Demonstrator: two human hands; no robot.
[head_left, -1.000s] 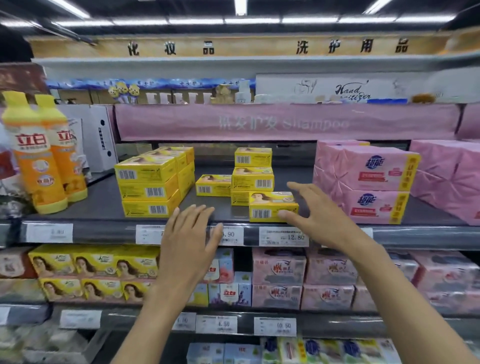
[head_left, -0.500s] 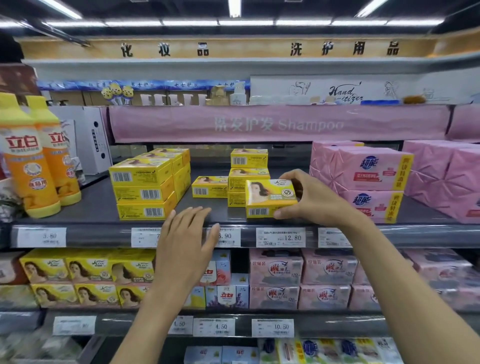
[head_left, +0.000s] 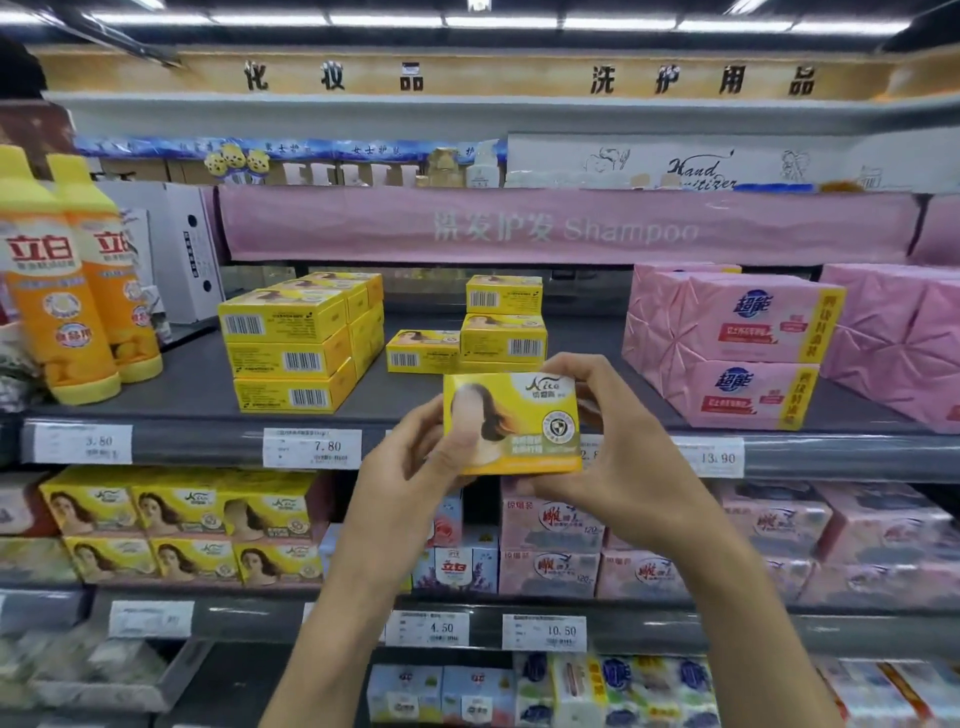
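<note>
A yellow soap box with a printed picture on its front is held up in front of the middle shelf, its front facing me. My left hand grips its left side, thumb laid across the front. My right hand grips its right side and lower edge, fingers curled over the top right corner. Behind it on the grey shelf stand a small stack of the same yellow boxes and a larger block of them to the left.
Orange detergent bottles stand at the shelf's left end, pink wrapped packs at the right. Price tags line the shelf edge. Lower shelves hold more yellow boxes and pink soap packs.
My right hand lifted the yellow box off the shelf front and drew it toward me. My left hand rose from below and took hold of its left side.
</note>
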